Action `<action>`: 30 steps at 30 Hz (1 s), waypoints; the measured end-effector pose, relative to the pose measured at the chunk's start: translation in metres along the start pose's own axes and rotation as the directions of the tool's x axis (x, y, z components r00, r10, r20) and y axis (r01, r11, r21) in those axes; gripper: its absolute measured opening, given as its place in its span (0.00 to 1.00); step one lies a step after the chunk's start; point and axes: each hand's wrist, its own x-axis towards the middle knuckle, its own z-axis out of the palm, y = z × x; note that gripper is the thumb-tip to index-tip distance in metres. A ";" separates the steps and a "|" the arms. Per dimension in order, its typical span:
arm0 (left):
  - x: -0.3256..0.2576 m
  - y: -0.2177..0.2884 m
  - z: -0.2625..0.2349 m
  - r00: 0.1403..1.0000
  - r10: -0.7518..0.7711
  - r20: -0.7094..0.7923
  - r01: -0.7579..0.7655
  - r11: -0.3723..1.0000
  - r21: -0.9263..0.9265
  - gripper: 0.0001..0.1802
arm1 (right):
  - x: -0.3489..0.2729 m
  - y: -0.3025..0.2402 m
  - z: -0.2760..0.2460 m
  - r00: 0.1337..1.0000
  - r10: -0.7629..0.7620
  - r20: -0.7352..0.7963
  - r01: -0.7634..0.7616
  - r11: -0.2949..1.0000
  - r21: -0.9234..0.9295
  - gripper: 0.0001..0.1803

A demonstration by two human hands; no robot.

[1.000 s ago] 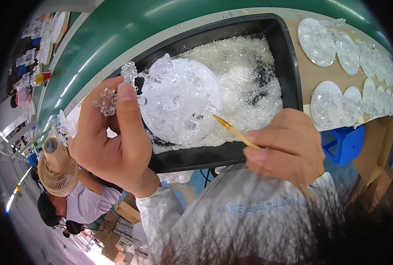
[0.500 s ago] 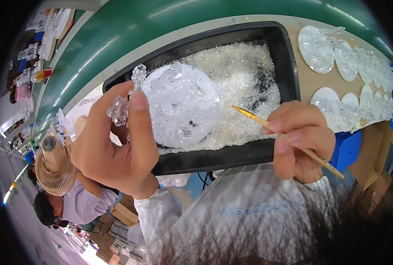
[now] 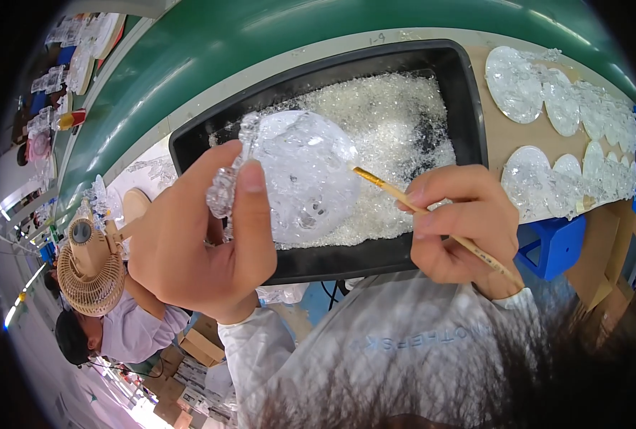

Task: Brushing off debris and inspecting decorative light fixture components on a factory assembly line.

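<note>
Two bare hands are working above a black tray (image 3: 468, 93) filled with clear, sparkling crystal-like bits (image 3: 396, 121). On the person's left, the left hand (image 3: 196, 243) is gripping a clear glass ornament (image 3: 300, 175), round and bumpy with a knobbly stem at its left edge; thumb and fingers are pinching that stem, and the round part is standing up in front of the tray, tilted slightly. The right hand (image 3: 461, 229) is closing around a thin wooden brush (image 3: 432, 218), held like a pencil, with its pale yellow tip pointing toward the ornament's right edge and sitting just beside it (whether it is touching cannot be told). White sleeves are covering both forearms.

Behind the tray, a green belt (image 3: 260, 43) is curving across the top of the view. To the right of the tray, rows of clear round ornaments (image 3: 561, 107) are lying flat on a tan board, with a blue stool (image 3: 554, 243) below them. At the lower left, a small beige fan (image 3: 89, 275) is standing near another person in a pale shirt, who is sitting lower down.
</note>
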 end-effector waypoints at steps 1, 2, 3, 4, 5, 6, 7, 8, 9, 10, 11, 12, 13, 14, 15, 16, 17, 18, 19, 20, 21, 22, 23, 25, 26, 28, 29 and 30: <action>0.001 0.003 0.001 1.000 0.002 -0.001 -0.002 1.000 -0.006 0.08 | 0.000 0.001 -0.001 0.999 -0.032 0.026 0.032 0.999 0.004 0.17; -0.001 0.005 -0.001 0.999 0.042 0.005 -0.043 0.997 0.065 0.08 | 0.001 0.002 0.001 0.999 -0.032 0.029 0.032 0.999 0.012 0.17; -0.002 0.006 -0.002 0.997 0.082 0.014 -0.083 0.987 0.136 0.09 | 0.001 0.002 0.004 0.998 -0.046 0.037 0.046 0.999 0.003 0.17; -0.003 0.002 -0.002 0.997 0.076 0.014 -0.077 0.987 0.143 0.09 | 0.002 0.003 0.007 0.997 -0.060 0.046 0.060 0.998 -0.005 0.17; -0.001 -0.002 0.001 0.987 0.160 -0.009 -0.160 0.986 0.049 0.09 | 0.003 0.002 0.006 0.997 -0.062 0.048 0.062 0.998 -0.002 0.17; 0.000 -0.005 0.002 0.970 0.240 -0.041 -0.242 0.969 -0.042 0.09 | 0.004 0.000 0.003 0.993 -0.051 0.103 0.054 0.998 -0.024 0.13; 0.000 -0.003 -0.001 0.971 0.236 -0.042 -0.238 0.971 -0.037 0.09 | 0.005 0.000 0.002 0.987 -0.040 0.159 0.047 0.998 -0.045 0.10; 0.000 -0.001 -0.002 0.969 0.246 -0.017 -0.246 0.969 -0.016 0.09 | 0.005 0.001 0.002 0.986 -0.040 0.161 0.048 0.998 -0.045 0.10; 0.000 0.000 -0.002 0.967 0.254 0.008 -0.254 0.967 0.004 0.09 | 0.005 0.002 0.002 0.987 -0.047 0.155 0.054 0.998 -0.041 0.11; 0.000 -0.001 -0.001 0.968 0.251 0.007 -0.251 0.968 0.005 0.09 | 0.005 0.003 0.003 0.987 -0.054 0.149 0.061 0.997 -0.037 0.11; 0.001 -0.003 0.001 0.957 0.291 0.003 -0.291 0.957 -0.018 0.10 | 0.004 0.003 0.002 0.987 -0.055 0.152 0.062 0.997 -0.038 0.11; 0.002 -0.005 0.003 0.944 0.331 -0.002 -0.330 0.943 -0.041 0.10 | 0.003 0.003 0.001 0.990 -0.051 0.135 0.055 0.998 -0.032 0.14; 0.003 -0.007 0.004 0.944 0.331 -0.004 -0.331 0.943 -0.044 0.10 | 0.002 0.004 0.000 0.992 -0.046 0.117 0.049 0.998 -0.027 0.18; 0.002 -0.011 0.001 0.916 0.401 0.026 -0.400 0.915 -0.054 0.12 | 0.000 0.006 0.004 0.992 -0.047 0.121 0.050 0.999 -0.021 0.18; 0.002 -0.014 -0.001 0.881 0.471 0.056 -0.467 0.882 -0.069 0.14 | -0.002 0.009 0.008 0.994 -0.102 0.041 0.102 0.995 0.006 0.18; 0.003 -0.015 -0.007 0.882 0.469 0.056 -0.465 0.883 -0.065 0.14 | -0.004 0.010 0.011 0.987 -0.154 -0.041 0.155 0.988 0.027 0.18; 0.007 -0.012 -0.016 0.857 0.493 0.150 -0.484 0.870 -0.090 0.14 | -0.002 0.008 0.009 0.987 -0.154 -0.042 0.155 0.988 0.027 0.18; 0.011 -0.011 -0.022 0.823 0.515 0.242 -0.502 0.857 -0.116 0.14 | 0.000 0.005 0.005 0.990 -0.141 0.002 0.141 0.988 0.069 0.17; 0.013 -0.014 -0.025 0.821 0.517 0.242 -0.505 0.855 -0.117 0.14 | 0.001 0.003 0.002 0.990 -0.130 0.045 0.124 0.986 0.110 0.17; 0.018 -0.018 -0.024 0.766 0.619 0.174 -0.602 0.786 -0.143 0.16 | 0.000 0.003 0.002 0.991 -0.131 0.038 0.127 0.987 0.097 0.17; 0.023 -0.022 -0.024 0.697 0.709 0.103 -0.692 0.704 -0.161 0.19 | -0.002 0.003 0.004 0.978 -0.197 -0.069 0.206 0.959 0.192 0.16; 0.029 -0.025 -0.034 0.633 0.751 0.185 -0.730 0.660 -0.179 0.18 | -0.003 0.003 0.004 0.951 -0.251 -0.182 0.294 0.916 0.275 0.15; 0.025 -0.029 -0.034 0.626 0.758 0.183 -0.737 0.651 -0.180 0.18 | -0.005 0.004 0.003 0.948 -0.255 -0.189 0.299 0.916 0.267 0.15; 0.014 -0.039 -0.028 0.641 0.767 0.011 -0.762 0.638 -0.106 0.19 | -0.008 0.007 -0.003 0.939 -0.299 -0.169 0.341 0.871 0.355 0.12; 0.011 -0.042 -0.033 0.639 0.767 0.059 -0.762 0.642 -0.083 0.17 | -0.008 0.007 -0.005 0.936 -0.302 -0.179 0.348 0.869 0.351 0.12; 0.004 -0.045 -0.042 0.624 0.780 0.046 -0.779 0.626 -0.041 0.16 | -0.006 0.004 -0.009 0.952 -0.257 -0.170 0.308 0.803 0.510 0.12; 0.002 -0.049 -0.037 0.618 0.786 0.022 -0.786 0.619 -0.010 0.16 | -0.006 0.004 -0.012 0.948 -0.261 -0.181 0.318 0.808 0.496 0.12; -0.002 -0.053 -0.031 0.609 0.793 0.021 -0.793 0.609 -0.013 0.16 | -0.007 0.005 -0.013 0.960 -0.216 -0.179 0.280 0.781 0.559 0.11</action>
